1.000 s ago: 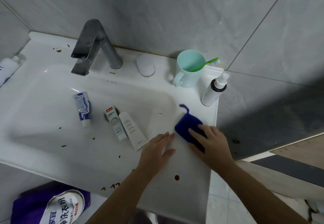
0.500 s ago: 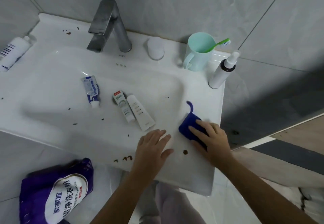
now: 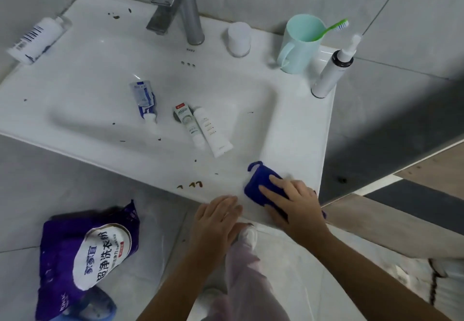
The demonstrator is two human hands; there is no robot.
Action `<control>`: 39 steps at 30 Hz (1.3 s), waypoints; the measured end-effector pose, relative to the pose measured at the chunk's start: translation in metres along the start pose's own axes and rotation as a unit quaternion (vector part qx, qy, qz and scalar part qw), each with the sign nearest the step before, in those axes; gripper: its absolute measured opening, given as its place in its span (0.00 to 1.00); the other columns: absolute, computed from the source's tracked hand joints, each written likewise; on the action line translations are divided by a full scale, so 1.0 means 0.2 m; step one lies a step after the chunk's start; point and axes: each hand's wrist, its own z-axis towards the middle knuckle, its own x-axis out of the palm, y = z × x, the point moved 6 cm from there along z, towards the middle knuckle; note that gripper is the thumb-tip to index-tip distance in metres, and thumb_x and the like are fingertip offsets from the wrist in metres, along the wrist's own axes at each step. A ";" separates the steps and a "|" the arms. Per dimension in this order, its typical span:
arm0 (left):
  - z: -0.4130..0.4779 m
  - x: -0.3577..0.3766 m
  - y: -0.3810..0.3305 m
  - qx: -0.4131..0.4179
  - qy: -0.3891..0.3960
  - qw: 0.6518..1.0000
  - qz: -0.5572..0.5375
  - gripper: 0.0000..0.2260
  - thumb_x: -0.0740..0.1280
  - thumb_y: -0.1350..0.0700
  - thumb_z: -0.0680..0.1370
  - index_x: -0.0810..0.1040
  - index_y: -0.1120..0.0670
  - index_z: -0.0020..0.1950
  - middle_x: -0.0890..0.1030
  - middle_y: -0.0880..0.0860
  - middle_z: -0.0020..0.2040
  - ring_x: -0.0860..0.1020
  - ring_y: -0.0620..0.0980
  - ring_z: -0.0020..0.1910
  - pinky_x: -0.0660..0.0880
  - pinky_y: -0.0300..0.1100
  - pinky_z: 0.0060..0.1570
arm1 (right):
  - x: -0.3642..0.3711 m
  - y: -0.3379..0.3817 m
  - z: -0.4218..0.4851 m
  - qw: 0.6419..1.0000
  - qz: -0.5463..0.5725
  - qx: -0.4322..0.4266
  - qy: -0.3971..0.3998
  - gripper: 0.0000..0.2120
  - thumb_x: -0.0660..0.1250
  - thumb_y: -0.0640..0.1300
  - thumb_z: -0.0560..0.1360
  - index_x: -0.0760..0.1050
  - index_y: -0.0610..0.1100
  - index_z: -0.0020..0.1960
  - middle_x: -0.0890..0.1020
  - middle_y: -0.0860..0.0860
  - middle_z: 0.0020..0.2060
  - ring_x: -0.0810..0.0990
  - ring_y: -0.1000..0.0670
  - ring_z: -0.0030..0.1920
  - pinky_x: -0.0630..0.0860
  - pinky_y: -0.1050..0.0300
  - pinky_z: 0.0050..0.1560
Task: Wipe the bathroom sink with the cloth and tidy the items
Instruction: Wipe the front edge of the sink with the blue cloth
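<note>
My right hand presses a blue cloth flat onto the front right rim of the white sink, fingers straight over it. Beside it, my left hand rests with straight fingers on the sink's front edge and holds nothing. Three tubes lie in the basin: a blue-and-white one, a green-labelled one and a white one. Brown spots mark the front rim and the basin.
A steel tap stands at the back. Along the back rim are a white round container, a mint cup with a green toothbrush and a white pump bottle. A white tube lies at the left corner. A purple detergent bag sits on the floor.
My right hand has slid the blue cloth along the right rim toward the front edge, over the brown spot there. My left hand drew back to the front edge.
</note>
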 end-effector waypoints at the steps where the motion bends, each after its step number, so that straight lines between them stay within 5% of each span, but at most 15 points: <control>1: -0.02 0.01 0.00 -0.001 -0.003 1.000 -0.001 0.17 0.62 0.46 0.75 0.81 0.56 0.53 0.82 0.55 0.54 0.74 0.49 0.58 0.72 0.44 0.55 | 0.00 0.00 -0.01 1.000 0.006 -0.011 0.003 0.16 0.60 0.51 0.73 0.76 0.50 0.59 0.79 0.47 0.55 0.70 0.47 0.49 0.73 0.48 0.46; 3: -0.05 0.02 0.00 0.000 -0.012 1.000 -0.007 0.16 0.63 0.47 0.75 0.81 0.56 0.54 0.81 0.54 0.56 0.73 0.49 0.59 0.69 0.43 0.56 | -0.01 -0.07 0.09 1.000 -0.020 -0.006 -0.021 0.16 0.60 0.52 0.73 0.77 0.49 0.57 0.80 0.45 0.53 0.72 0.44 0.47 0.75 0.49 0.43; 7: -0.03 0.02 0.02 -0.013 -0.038 0.999 -0.016 0.13 0.65 0.49 0.74 0.83 0.55 0.51 0.82 0.52 0.54 0.77 0.49 0.56 0.71 0.45 0.54 | -0.03 -0.24 0.41 0.979 -0.050 0.186 -0.064 0.20 0.56 0.52 0.73 0.77 0.47 0.59 0.78 0.43 0.57 0.73 0.37 0.51 0.71 0.46 0.44; 14: -0.02 0.00 0.04 -0.013 -0.069 0.995 -0.066 0.10 0.66 0.53 0.75 0.83 0.58 0.49 0.83 0.54 0.50 0.80 0.51 0.52 0.71 0.44 0.59 | -0.05 -0.04 -0.12 1.000 -0.005 -0.024 0.010 0.17 0.59 0.53 0.74 0.73 0.51 0.61 0.79 0.47 0.55 0.72 0.47 0.49 0.74 0.49 0.44; 16: -0.01 0.00 0.05 -0.010 -0.088 0.993 -0.074 0.09 0.67 0.53 0.74 0.84 0.58 0.47 0.83 0.54 0.49 0.80 0.50 0.51 0.72 0.43 0.58 | -0.08 -0.16 0.02 0.999 -0.038 -0.006 -0.017 0.17 0.60 0.53 0.74 0.75 0.51 0.60 0.79 0.45 0.55 0.74 0.43 0.48 0.74 0.48 0.43; 20: 0.00 -0.01 0.05 0.002 -0.102 0.992 -0.075 0.09 0.67 0.54 0.75 0.84 0.57 0.47 0.83 0.53 0.49 0.78 0.48 0.51 0.73 0.43 0.56 | -0.08 -0.32 0.33 0.979 -0.079 0.183 -0.040 0.17 0.60 0.50 0.75 0.74 0.48 0.63 0.75 0.44 0.62 0.72 0.37 0.55 0.69 0.45 0.49; 25: 0.00 -0.01 0.06 0.001 -0.088 0.993 -0.078 0.10 0.66 0.53 0.75 0.84 0.57 0.47 0.83 0.53 0.49 0.77 0.46 0.52 0.70 0.39 0.59 | -0.03 0.05 -0.17 1.000 -0.022 0.004 0.011 0.18 0.58 0.53 0.74 0.72 0.52 0.62 0.78 0.48 0.58 0.72 0.47 0.52 0.71 0.49 0.49; 28: 0.00 -0.01 0.07 0.009 -0.085 0.993 -0.082 0.10 0.67 0.53 0.75 0.84 0.57 0.47 0.83 0.52 0.49 0.78 0.46 0.51 0.71 0.39 0.57 | -0.04 -0.05 -0.09 0.999 -0.005 -0.048 0.021 0.17 0.59 0.53 0.75 0.73 0.51 0.61 0.79 0.47 0.57 0.74 0.46 0.51 0.71 0.51 0.49; 33: 0.01 -0.02 0.06 0.007 -0.104 0.990 -0.090 0.08 0.68 0.54 0.74 0.84 0.56 0.45 0.83 0.51 0.48 0.77 0.45 0.50 0.73 0.40 0.54 | -0.10 -0.38 0.29 0.979 -0.092 0.178 -0.029 0.21 0.55 0.54 0.74 0.73 0.48 0.63 0.74 0.44 0.63 0.72 0.38 0.56 0.69 0.44 0.50; 39: 0.01 -0.02 0.07 -0.005 -0.105 0.990 -0.092 0.07 0.69 0.55 0.73 0.84 0.57 0.46 0.83 0.53 0.47 0.76 0.45 0.50 0.70 0.37 0.57 | -0.03 0.08 -0.28 0.996 -0.047 0.074 0.014 0.18 0.52 0.55 0.77 0.69 0.53 0.64 0.74 0.50 0.64 0.68 0.47 0.62 0.66 0.50 0.56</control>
